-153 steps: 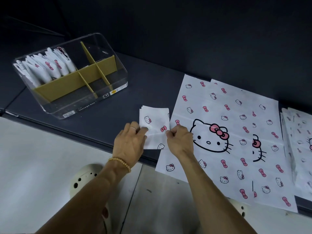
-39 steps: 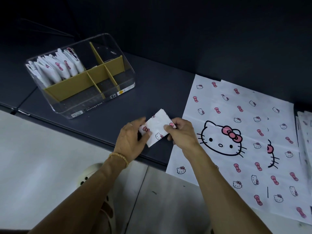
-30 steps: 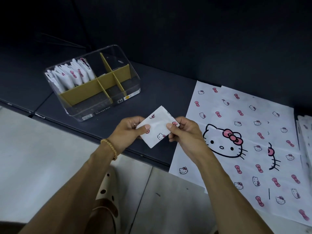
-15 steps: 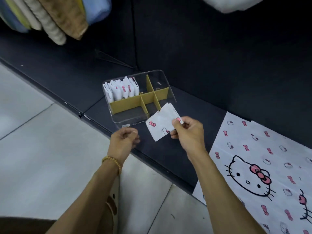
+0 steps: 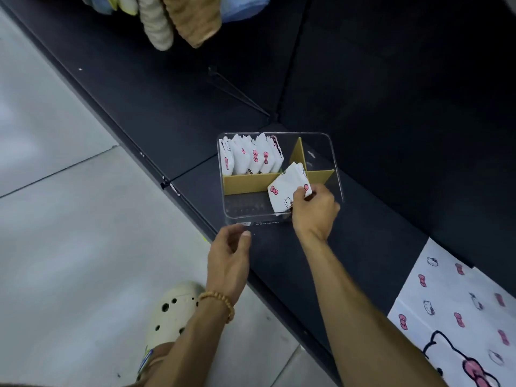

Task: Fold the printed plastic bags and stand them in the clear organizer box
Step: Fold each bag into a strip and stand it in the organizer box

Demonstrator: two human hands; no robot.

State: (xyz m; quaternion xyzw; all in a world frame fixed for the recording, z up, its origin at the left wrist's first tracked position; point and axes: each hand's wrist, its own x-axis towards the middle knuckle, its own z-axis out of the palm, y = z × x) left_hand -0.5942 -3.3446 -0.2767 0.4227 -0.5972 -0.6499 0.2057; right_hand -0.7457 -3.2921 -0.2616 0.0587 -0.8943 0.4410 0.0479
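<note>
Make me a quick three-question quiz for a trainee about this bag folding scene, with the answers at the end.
1. Which hand pinches the folded bag?
2. True or false: the left hand is gripping the clear organizer box.
3. Where do the stored folded bags stand: A, the far left compartment; B, the near compartment; C, the far right compartment?

Key
1. The right hand.
2. False; it holds nothing, just short of the box's near edge.
3. A.
</note>
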